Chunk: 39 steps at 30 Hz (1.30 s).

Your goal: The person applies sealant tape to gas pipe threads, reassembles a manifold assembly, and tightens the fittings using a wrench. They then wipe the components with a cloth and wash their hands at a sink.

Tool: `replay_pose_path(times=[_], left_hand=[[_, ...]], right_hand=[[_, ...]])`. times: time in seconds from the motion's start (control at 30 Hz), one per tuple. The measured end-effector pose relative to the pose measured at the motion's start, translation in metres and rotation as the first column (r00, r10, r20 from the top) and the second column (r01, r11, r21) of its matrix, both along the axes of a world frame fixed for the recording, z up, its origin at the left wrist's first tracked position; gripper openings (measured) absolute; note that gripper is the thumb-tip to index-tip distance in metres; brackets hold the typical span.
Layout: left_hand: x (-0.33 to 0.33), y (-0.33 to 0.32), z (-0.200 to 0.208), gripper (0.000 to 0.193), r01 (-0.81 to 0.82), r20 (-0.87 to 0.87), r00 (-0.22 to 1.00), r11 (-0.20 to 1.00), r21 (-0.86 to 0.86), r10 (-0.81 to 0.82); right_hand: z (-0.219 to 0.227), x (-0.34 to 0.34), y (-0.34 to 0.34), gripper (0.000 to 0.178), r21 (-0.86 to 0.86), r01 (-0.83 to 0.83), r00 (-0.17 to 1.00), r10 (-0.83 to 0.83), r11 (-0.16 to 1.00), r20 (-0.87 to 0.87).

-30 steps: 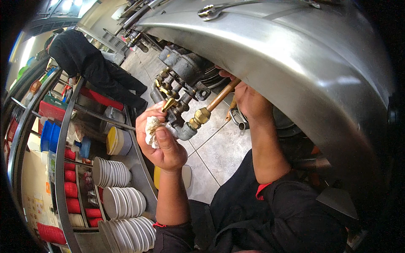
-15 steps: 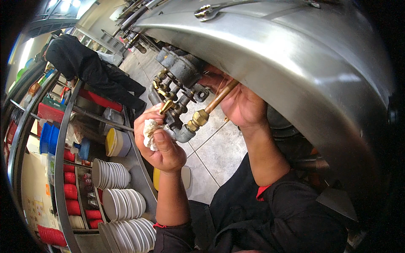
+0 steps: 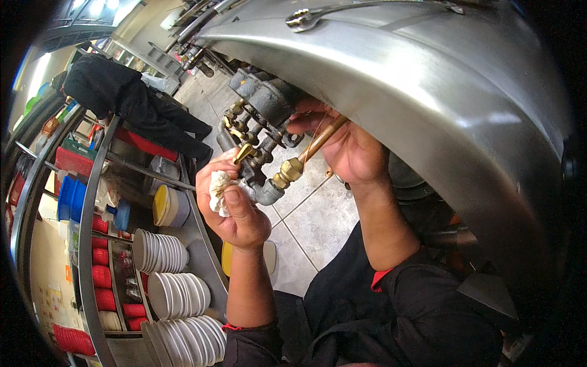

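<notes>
Left fingers (image 3: 214, 166) bent toward thumb (image 3: 238, 200), right fingers (image 3: 301, 124) half-curled (palm (image 3: 361, 158) in view), forearms (image 3: 251, 284) raised.

Crumpled white wad (image 3: 219, 191) in the left grip (image 3: 240, 215)

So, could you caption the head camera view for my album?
Left hand gripping a crumpled white wad near brass-coloured fittings, right hand behind a copper-coloured pipe.

We lose the upper end of the copper pipe (image 3: 323, 140) behind the steel panel (image 3: 403, 76); the pipe itself partly hides the right hand (image 3: 356, 153). The left hand (image 3: 243, 225) covers some of the white cloth (image 3: 218, 191).
</notes>
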<state>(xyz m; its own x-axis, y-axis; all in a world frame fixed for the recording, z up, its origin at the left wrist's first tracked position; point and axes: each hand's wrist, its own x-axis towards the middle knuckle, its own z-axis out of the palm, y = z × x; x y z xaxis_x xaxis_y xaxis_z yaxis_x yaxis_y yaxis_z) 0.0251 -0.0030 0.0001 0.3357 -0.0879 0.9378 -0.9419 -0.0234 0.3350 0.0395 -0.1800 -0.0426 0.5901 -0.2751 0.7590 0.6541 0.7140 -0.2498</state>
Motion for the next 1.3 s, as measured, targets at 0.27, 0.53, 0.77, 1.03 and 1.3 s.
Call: replay_pose_path(times=[0.27, 0.53, 0.77, 1.03, 1.3], left_hand=[[0.001, 0.014, 0.009, 0.031, 0.115, -0.028, 0.993, 0.993, -0.001, -0.115], [-0.011, 0.088, -0.040, 0.032, -0.166, -0.650, 0.756, 0.983, -0.081, 0.074], [-0.027, 0.113, -0.088, 0.029, -0.404, -0.365, 0.722, 0.786, 0.468, 0.588], [-0.042, 0.135, -0.119, 0.012, -0.375, -0.547, 0.621, 0.826, 0.421, 0.561], [-0.080, 0.198, -0.074, 0.015, -0.333, -0.845, 0.328, 0.889, 0.313, 0.421]], right_hand=[[-0.043, 0.021, -0.021, 0.031, -0.237, 0.446, 0.770, -0.505, 0.863, -0.389], [-0.089, 0.035, 0.073, 0.008, -0.355, -0.083, 0.882, -0.097, 0.931, -0.462], [-0.065, 0.002, 0.147, 0.007, -0.614, 0.017, 0.895, -0.286, 0.789, -0.343], [-0.086, -0.014, 0.179, 0.007, -0.600, -0.198, 0.806, -0.220, 0.775, -0.550], [-0.002, -0.041, 0.219, 0.008, -0.751, -0.063, 0.811, -0.406, 0.657, -0.422]])
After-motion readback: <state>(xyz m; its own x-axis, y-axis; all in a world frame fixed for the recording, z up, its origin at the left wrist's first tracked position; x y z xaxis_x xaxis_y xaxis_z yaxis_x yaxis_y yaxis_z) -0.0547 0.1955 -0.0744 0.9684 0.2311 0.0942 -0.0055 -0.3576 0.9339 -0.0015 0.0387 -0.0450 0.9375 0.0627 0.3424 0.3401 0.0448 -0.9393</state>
